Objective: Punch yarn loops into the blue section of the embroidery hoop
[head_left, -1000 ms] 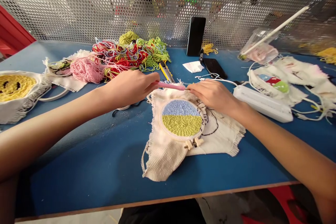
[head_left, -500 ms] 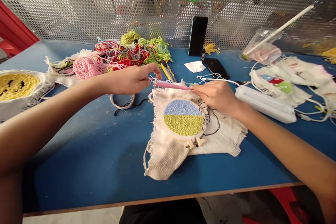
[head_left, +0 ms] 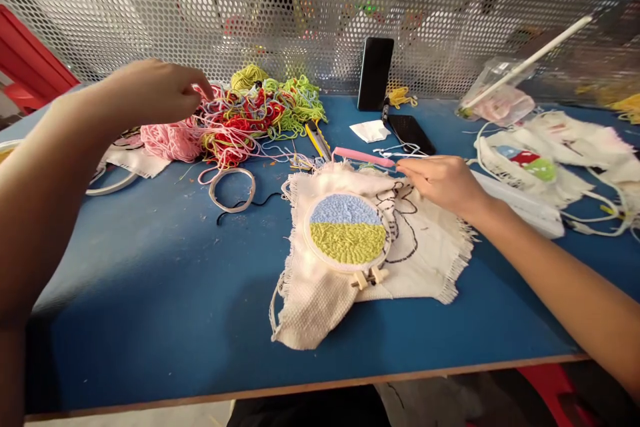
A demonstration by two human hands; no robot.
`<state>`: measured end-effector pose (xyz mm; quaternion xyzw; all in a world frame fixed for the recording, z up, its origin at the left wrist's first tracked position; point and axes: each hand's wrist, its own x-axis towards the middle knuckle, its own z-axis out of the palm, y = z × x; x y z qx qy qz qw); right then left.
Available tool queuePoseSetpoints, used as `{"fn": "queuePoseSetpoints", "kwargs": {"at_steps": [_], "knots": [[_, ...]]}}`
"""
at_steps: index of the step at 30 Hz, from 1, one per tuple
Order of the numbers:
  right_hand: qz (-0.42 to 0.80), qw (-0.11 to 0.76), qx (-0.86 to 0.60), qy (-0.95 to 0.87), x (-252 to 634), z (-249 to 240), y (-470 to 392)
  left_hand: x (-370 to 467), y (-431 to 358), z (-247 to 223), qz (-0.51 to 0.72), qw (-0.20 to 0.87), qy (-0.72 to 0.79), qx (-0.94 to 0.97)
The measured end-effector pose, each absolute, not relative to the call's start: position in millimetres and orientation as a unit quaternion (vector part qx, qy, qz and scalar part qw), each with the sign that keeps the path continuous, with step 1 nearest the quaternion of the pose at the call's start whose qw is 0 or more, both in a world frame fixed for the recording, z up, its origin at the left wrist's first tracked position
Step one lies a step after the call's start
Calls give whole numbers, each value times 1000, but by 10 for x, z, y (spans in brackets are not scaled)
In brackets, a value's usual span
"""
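Observation:
My right hand pinches one end of a pink punch needle, its handle pointing left over the top edge of the cloth. My left hand hovers over the left of the tangled yarn pile, fingers curled; what they hold, if anything, I cannot make out. Below my right hand lies cream cloth in a round embroidery hoop, its loops light blue above and yellow-green below. Black outlines mark the cloth at right. Loose strands lie near the needle, and pale blue yarn lies behind my right hand.
A yellow utility knife, white paper, a flat phone and an upright phone stand or lie behind the cloth. A small ring lies left. Right are a white device, stitched cloths and a plastic cup.
My left hand has moved left and up, from beside the needle to over the yarn pile. My right hand has shifted slightly right with the punch needle, whose handle now tilts up at its left end.

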<state>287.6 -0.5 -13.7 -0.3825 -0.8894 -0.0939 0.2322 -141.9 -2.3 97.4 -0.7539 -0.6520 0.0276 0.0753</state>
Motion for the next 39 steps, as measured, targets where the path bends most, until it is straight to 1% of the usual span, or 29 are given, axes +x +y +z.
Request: {"fn": "queuePoseSetpoints", "kwargs": {"at_steps": [2,5,6,7,9,10,11,13,16,19,21,26,29,31,32,34,36,37,39], "knots": [[-111,233,-381,-888,2844,-115,-24,-1404,-57,980,28,132,-659,-740],[-102,240,-390,-883,2742,-59,-108,-1142,-243,981,-12,167,-603,-780],[-77,250,-402,-878,2698,-35,-148,-1002,-329,968,-24,144,-583,-799],[-39,264,-417,-869,2651,-9,-191,-847,-419,943,-32,99,-556,-824],[55,285,-444,-848,2559,42,-275,-533,-591,850,-36,-85,-460,-883],[99,286,-450,-840,2516,65,-314,-392,-660,785,-52,-155,-420,-893],[141,285,-451,-834,2476,84,-349,-273,-711,712,-69,-201,-386,-898],[215,282,-439,-825,2408,109,-411,-110,-749,566,-115,-276,-378,-876],[299,279,-416,-812,2334,123,-491,-42,-667,426,-234,-352,-418,-804],[335,258,-410,-808,2291,137,-558,-88,-543,417,-369,-368,-410,-748],[350,250,-399,-809,2278,148,-587,-130,-497,455,-418,-366,-398,-730],[380,259,-379,-803,2288,137,-590,-218,-483,529,-432,-365,-421,-710],[418,259,-388,-779,2312,93,-564,-261,-486,488,-430,-322,-466,-703],[441,271,-386,-764,2322,66,-549,-267,-507,408,-451,-314,-484,-681],[449,277,-383,-759,2323,55,-544,-256,-528,357,-465,-332,-483,-664],[458,285,-376,-753,2316,44,-546,-205,-591,254,-478,-406,-461,-629],[468,281,-372,-751,2302,39,-561,-121,-663,178,-438,-496,-418,-623],[473,278,-371,-749,2295,37,-572,-72,-692,159,-418,-525,-398,-625],[479,272,-374,-746,2286,32,-594,25,-723,155,-404,-543,-374,-634]]}}
